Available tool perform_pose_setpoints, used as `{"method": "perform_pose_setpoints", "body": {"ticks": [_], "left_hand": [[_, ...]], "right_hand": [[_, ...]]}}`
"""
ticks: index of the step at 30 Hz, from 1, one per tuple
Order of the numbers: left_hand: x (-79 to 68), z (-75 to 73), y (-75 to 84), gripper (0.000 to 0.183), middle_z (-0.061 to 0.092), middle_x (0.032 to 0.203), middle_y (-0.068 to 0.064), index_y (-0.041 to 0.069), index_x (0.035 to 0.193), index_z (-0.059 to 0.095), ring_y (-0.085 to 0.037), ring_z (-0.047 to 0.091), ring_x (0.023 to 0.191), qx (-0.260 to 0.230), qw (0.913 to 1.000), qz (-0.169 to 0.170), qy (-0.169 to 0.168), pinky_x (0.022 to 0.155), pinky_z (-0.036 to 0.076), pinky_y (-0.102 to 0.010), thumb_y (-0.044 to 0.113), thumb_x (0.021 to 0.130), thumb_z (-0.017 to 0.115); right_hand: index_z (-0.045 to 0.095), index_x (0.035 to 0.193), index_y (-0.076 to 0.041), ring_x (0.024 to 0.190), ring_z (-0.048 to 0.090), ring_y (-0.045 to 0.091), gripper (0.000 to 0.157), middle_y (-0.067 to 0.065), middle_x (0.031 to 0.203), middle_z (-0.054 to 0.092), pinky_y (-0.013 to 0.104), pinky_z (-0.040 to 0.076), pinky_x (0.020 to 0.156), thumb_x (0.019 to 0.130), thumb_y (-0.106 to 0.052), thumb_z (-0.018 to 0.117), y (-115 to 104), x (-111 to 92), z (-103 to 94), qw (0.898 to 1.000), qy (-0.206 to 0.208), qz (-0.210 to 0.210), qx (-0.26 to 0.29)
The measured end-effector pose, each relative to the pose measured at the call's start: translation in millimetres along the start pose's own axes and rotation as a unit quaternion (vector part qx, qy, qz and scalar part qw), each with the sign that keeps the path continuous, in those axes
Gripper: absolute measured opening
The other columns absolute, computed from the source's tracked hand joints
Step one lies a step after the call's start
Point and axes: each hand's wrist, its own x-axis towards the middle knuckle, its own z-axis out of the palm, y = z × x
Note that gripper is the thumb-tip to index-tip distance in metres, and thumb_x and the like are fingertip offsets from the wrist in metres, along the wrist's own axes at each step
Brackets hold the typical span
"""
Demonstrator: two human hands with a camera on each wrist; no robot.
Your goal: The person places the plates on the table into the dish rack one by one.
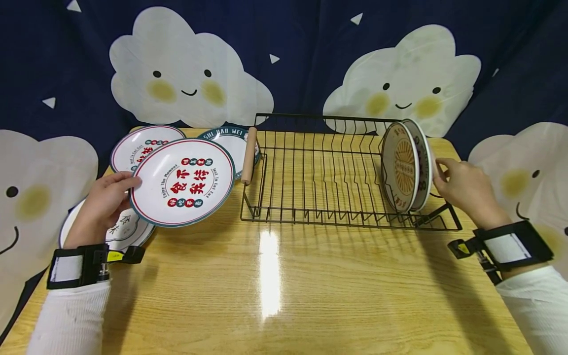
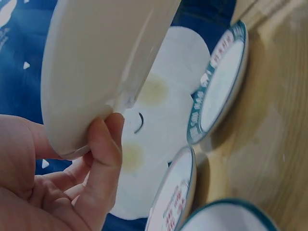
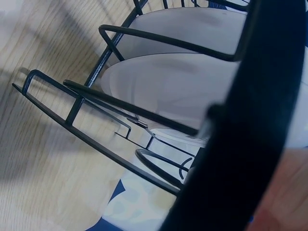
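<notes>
My left hand (image 1: 106, 197) pinches the left rim of a white plate (image 1: 184, 182) with red lettering and a green edge, tilted above the table. In the left wrist view the plate's pale underside (image 2: 106, 62) shows, thumb and fingers (image 2: 103, 144) on opposite faces of its rim. My right hand (image 1: 463, 185) is at the back of a standing plate (image 1: 423, 162) at the right end of the black wire rack (image 1: 310, 219), bent fingers right at it. Another plate (image 1: 401, 167), with an orange-brown pattern, leans just left of that one. A dark strap hides most of the right hand's fingers in the right wrist view.
Behind and below the held plate lie more plates on the wooden table (image 1: 310, 296): a white one (image 1: 148, 133) at back left, a teal-rimmed one (image 1: 235, 140) beside the rack, and another (image 1: 128, 231) under my left hand. The rack has a wooden handle (image 1: 250, 155). A cloud-print cloth (image 1: 301, 29) hangs behind.
</notes>
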Motion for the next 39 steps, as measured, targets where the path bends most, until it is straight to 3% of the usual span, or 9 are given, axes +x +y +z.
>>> {"method": "perform_pose_setpoints", "body": {"ticks": [5,8,10,14,17,21,25,32,39], "left_hand": [[-38.3,27.5,50.0,0.026,0.056,0.098,0.002,0.013,0.107,0.06,-0.009,0.064,0.066,-0.074,0.9972,0.005,0.003,0.054,0.053,-0.019,0.026,0.085,0.065],[-52.3,38.6,69.8,0.025,0.053,0.1,0.002,0.014,0.107,0.057,-0.007,0.063,0.067,-0.078,0.9968,0.011,-0.014,0.056,0.053,-0.017,0.026,0.086,0.064],[-51.9,41.5,72.1,0.028,0.053,0.101,0.0,0.013,0.109,0.057,-0.009,0.064,0.068,-0.077,0.9968,0.014,-0.016,0.056,0.054,-0.019,0.026,0.086,0.064],[-34.3,40.9,57.7,0.032,0.054,0.104,-0.005,0.008,0.11,0.061,-0.014,0.065,0.067,-0.094,0.9952,0.027,0.002,0.053,0.055,-0.024,0.024,0.083,0.068],[-34.8,46.3,59.9,0.032,0.054,0.104,-0.008,0.005,0.109,0.061,-0.015,0.066,0.066,-0.104,0.9938,0.04,0.003,0.053,0.055,-0.024,0.022,0.083,0.069],[-56.9,61.8,84.8,0.025,0.052,0.1,-0.006,0.005,0.107,0.057,-0.01,0.065,0.064,-0.113,0.992,0.052,-0.019,0.053,0.053,-0.019,0.018,0.087,0.064],[-69.7,74.1,101.0,0.019,0.054,0.095,-0.002,0.006,0.105,0.054,-0.007,0.064,0.061,-0.126,0.9909,0.044,-0.02,0.052,0.052,-0.016,0.013,0.088,0.06],[-73.7,87.0,108.8,0.012,0.059,0.087,-0.002,0.005,0.099,0.058,-0.008,0.064,0.06,-0.147,0.9872,0.057,-0.027,0.052,0.053,-0.018,0.01,0.088,0.06],[-75.9,99.9,114.1,0.017,0.06,0.085,-0.001,0.001,0.1,0.055,-0.008,0.064,0.061,-0.14,0.9876,0.061,-0.035,0.052,0.054,-0.018,0.011,0.087,0.061]], "right_hand": [[0.056,0.112,0.01,0.066,0.058,0.042,0.034,0.03,0.081,0.062,0.056,0.043,0.051,0.086,-0.012,0.053,0,0,0.9,1.0,-0.002,0.002,0.001],[0.055,0.113,0.011,0.067,0.058,0.043,0.035,0.031,0.082,0.062,0.056,0.043,0.052,0.087,-0.012,0.053,0,0,1.3,1.0,-0.003,0.004,0.002],[0.055,0.113,0.011,0.068,0.058,0.044,0.035,0.031,0.083,0.062,0.056,0.043,0.052,0.087,-0.012,0.053,0,0,1.5,1.0,-0.004,0.005,0.003],[0.055,0.114,0.011,0.072,0.057,0.047,0.036,0.034,0.088,0.061,0.058,0.043,0.055,0.088,-0.013,0.052,0,-1,1.5,1.0,-0.006,0.014,0.008],[0.054,0.116,0.012,0.077,0.055,0.05,0.038,0.036,0.093,0.059,0.059,0.043,0.057,0.088,-0.014,0.052,-1,-3,0.3,0.999,0.002,0.028,0.015],[0.055,0.114,0.014,0.08,0.053,0.051,0.037,0.038,0.096,0.057,0.059,0.041,0.059,0.087,-0.011,0.052,-7,-7,-3.0,0.997,0.068,0.037,0.031],[0.058,0.11,0.014,0.081,0.053,0.048,0.033,0.037,0.094,0.057,0.056,0.04,0.061,0.087,-0.007,0.048,-16,-9,-7.0,0.986,0.152,0.041,0.054],[0.063,0.106,0.01,0.077,0.052,0.04,0.029,0.027,0.086,0.059,0.042,0.03,0.055,0.087,-0.007,0.047,-29,-8,-14.4,0.969,0.236,0.049,0.058],[0.064,0.102,0.007,0.076,0.054,0.04,0.026,0.027,0.085,0.059,0.048,0.035,0.064,0.087,-0.008,0.05,-47,-9,-19.8,0.954,0.286,0.021,0.086]]}}
